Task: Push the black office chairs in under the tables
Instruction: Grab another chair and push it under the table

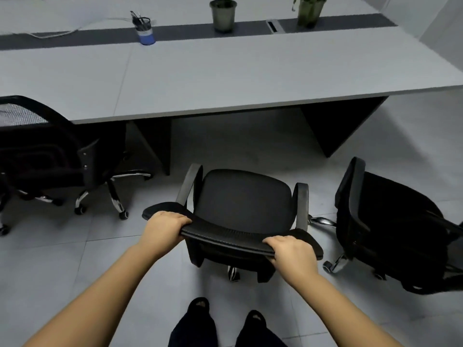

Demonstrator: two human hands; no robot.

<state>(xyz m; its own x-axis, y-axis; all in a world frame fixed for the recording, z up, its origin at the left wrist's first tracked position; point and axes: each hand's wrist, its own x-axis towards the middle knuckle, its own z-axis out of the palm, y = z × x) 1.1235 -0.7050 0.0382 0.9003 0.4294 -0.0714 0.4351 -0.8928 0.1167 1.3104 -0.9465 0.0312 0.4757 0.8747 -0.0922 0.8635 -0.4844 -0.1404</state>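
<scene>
A black office chair (244,196) stands on the tiled floor in front of me, its seat facing the long grey table (200,78). My left hand (164,227) grips the left part of its backrest top edge. My right hand (292,251) grips the right part of the same edge. The chair's seat is still a little short of the table's front edge. A second black chair (45,151) sits at the left, partly under the table. A third black chair (390,221) stands at the right, turned sideways and away from the table.
On the table stand a blue pen holder (144,31) and two potted plants (223,15). Dark table leg panels (343,123) flank the opening under the table. My feet (225,319) are on the grey floor behind the chair.
</scene>
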